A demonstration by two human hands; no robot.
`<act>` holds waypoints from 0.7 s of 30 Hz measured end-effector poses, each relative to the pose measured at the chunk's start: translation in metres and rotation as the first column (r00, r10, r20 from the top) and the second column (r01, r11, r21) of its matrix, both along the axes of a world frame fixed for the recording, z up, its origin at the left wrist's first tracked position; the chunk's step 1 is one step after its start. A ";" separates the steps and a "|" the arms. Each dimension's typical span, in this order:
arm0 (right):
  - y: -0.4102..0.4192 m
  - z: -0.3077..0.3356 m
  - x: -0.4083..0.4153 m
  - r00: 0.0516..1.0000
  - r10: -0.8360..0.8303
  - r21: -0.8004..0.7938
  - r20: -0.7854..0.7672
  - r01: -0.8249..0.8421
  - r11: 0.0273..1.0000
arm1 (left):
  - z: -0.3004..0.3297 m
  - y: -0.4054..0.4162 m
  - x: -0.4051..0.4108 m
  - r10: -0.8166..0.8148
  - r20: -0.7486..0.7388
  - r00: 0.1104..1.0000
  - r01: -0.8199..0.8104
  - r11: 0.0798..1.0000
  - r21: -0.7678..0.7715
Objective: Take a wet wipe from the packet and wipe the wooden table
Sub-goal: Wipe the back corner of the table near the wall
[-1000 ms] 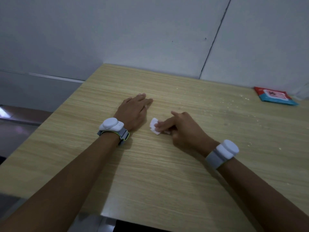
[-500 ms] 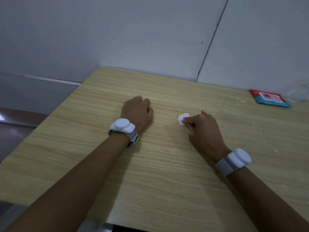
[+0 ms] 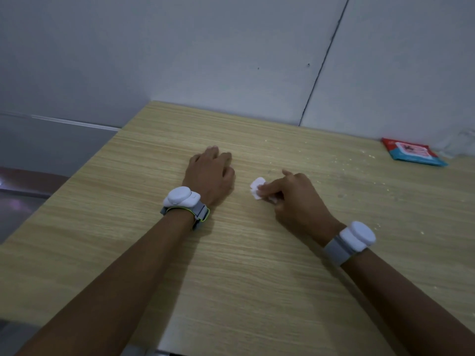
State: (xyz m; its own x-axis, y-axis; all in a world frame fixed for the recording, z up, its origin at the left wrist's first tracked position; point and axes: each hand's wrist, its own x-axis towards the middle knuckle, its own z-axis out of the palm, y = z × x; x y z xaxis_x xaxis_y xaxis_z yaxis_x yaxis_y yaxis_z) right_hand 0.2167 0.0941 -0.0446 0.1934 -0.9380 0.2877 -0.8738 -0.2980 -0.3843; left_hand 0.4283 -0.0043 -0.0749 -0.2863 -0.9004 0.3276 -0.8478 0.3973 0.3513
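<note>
- Right hand (image 3: 298, 199), fingers curled, forefinger pressing small folded white wet wipe (image 3: 257, 186) onto pale wooden table (image 3: 257, 278).
- Left hand (image 3: 210, 176) palm-down beside it, fingers loosely curled, holding nothing.

Two hands (image 3: 209, 173) (image 3: 299, 199), one wipe (image 3: 257, 185), one packet (image 3: 412, 155), two wristbands (image 3: 183, 201) (image 3: 352, 240).

Head-worn camera looks forward and down, close over the wooden table (image 3: 231, 265).

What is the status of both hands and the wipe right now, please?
Right hand pinching small white folded wet wipe against light wooden table. Left hand resting on table, holding nothing. White crumbs to the right.
</note>
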 end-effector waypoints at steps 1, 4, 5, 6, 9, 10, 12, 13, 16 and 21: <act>-0.004 0.001 -0.008 0.998 -0.049 -0.006 -0.033 0.049 0.999 | 0.000 -0.001 0.000 -0.011 0.010 1.000 0.011 1.000 0.011; -0.016 0.004 -0.011 0.975 -0.179 -0.017 -0.130 0.179 0.984 | 0.001 -0.001 -0.002 -0.036 0.038 0.999 0.035 0.999 0.039; -0.016 0.003 -0.005 0.977 -0.162 -0.019 -0.137 0.161 0.987 | 0.001 -0.002 -0.002 -0.039 0.040 0.998 0.037 0.998 0.045; -0.015 0.001 0.000 0.987 -0.109 -0.018 -0.118 0.107 0.994 | 0.002 -0.002 -0.002 -0.040 0.037 0.999 0.038 0.998 0.048; -0.006 -0.004 0.008 0.995 0.090 -0.016 0.035 -0.090 0.996 | 0.002 -0.006 -0.003 -0.054 0.020 0.998 0.053 0.997 0.049; -0.006 -0.004 0.006 0.991 0.113 -0.012 0.069 -0.113 0.994 | 0.001 -0.007 -0.003 -0.056 0.015 0.998 0.055 0.997 0.052; -0.012 0.001 0.001 0.993 0.075 -0.001 0.091 -0.075 0.997 | 0.001 -0.011 -0.002 -0.058 0.012 0.998 0.058 0.997 0.055; -0.015 0.004 0.001 0.996 0.035 -0.006 0.085 -0.035 0.999 | 0.001 -0.011 -0.003 -0.060 0.012 0.998 0.059 0.997 0.055; -0.014 0.005 0.016 1.000 -0.008 -0.034 0.022 0.009 0.999 | 0.001 -0.012 -0.002 -0.082 0.022 0.996 0.081 0.995 0.054; 0.003 -0.003 0.010 0.964 0.208 0.083 0.167 -0.224 0.971 | 0.003 -0.016 0.000 -0.115 0.024 0.993 0.113 0.991 0.071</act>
State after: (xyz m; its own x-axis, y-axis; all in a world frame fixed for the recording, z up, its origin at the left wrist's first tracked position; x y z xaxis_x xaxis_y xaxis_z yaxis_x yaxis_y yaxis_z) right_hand 0.2268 0.0968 -0.0475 0.3550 -0.9042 0.2376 -0.7195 -0.4265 -0.5481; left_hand 0.4285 -0.0208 -0.0724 -0.3968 -0.8815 0.2560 -0.8083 0.4677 0.3576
